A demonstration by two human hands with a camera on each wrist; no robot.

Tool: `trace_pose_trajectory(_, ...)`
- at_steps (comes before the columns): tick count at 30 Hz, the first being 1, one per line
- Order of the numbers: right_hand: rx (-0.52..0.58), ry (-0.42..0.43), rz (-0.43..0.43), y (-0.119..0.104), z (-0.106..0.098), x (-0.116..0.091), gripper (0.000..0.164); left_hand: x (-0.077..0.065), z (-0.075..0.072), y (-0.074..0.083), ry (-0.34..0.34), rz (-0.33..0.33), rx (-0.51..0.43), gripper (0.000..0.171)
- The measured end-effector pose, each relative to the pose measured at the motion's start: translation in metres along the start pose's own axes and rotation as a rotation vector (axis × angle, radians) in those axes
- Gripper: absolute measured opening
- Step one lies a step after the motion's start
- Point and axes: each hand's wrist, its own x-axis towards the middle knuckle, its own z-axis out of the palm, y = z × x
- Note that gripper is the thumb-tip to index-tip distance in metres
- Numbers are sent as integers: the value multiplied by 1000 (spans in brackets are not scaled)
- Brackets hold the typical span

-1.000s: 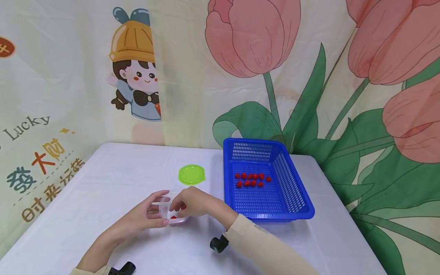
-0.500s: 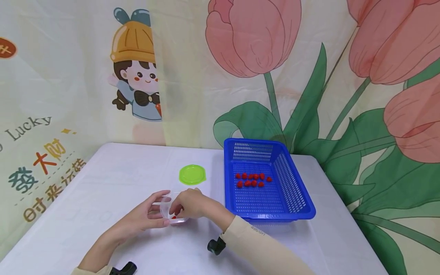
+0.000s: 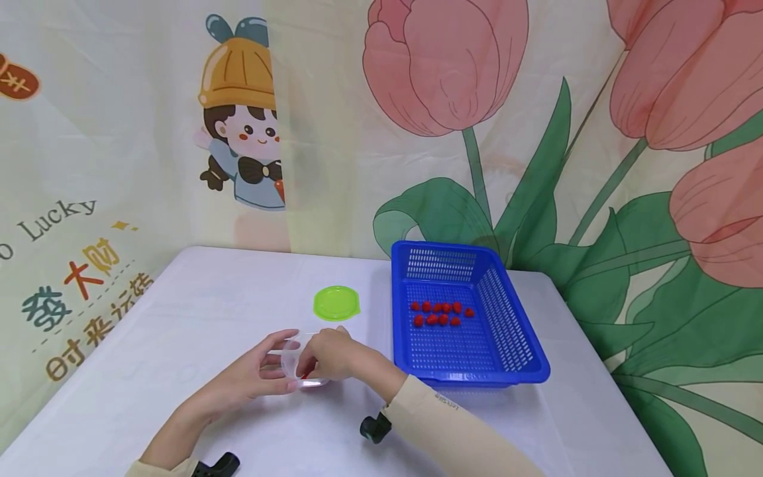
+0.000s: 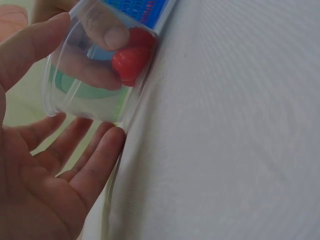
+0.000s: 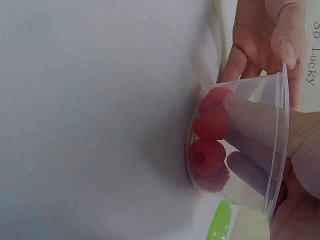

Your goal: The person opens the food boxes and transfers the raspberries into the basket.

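Note:
My left hand point(image 3: 247, 374) holds a clear plastic tub point(image 4: 95, 107) on the table, thumb at its rim and fingers along the opposite side. Inside the tub are several red raspberries point(image 5: 206, 156) resting at the bottom. My right hand point(image 3: 334, 354) reaches down into the tub. In the left wrist view its thumb and a finger stand on either side of a raspberry point(image 4: 131, 62), low against the tub's floor. The tub's walls blur the exact contact.
Right of the hands, a blue plastic basket point(image 3: 518, 331) contains two rows of raspberries point(image 3: 440, 320). A bright green lid point(image 3: 336, 303) lies behind the tub. White cloth point(image 3: 238, 285) covers the table, and a printed curtain point(image 3: 334, 132) hangs behind it.
My right hand has lowered its fingers deeper into the tub with a raspberry that showed higher up a second ago. The left hand, tub, lid and basket stay put; the head view has shifted slightly.

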Motion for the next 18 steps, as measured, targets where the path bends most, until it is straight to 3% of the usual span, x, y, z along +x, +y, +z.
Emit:
trace_pose_trajectory(11,-1,11,1,1,0,0,9,1,-1,2,-16,24,-23,96)
trace_pose_trajectory(18,-20,69,-48,4,3,-3,6,0,-2,1,-22,28,-29,95)
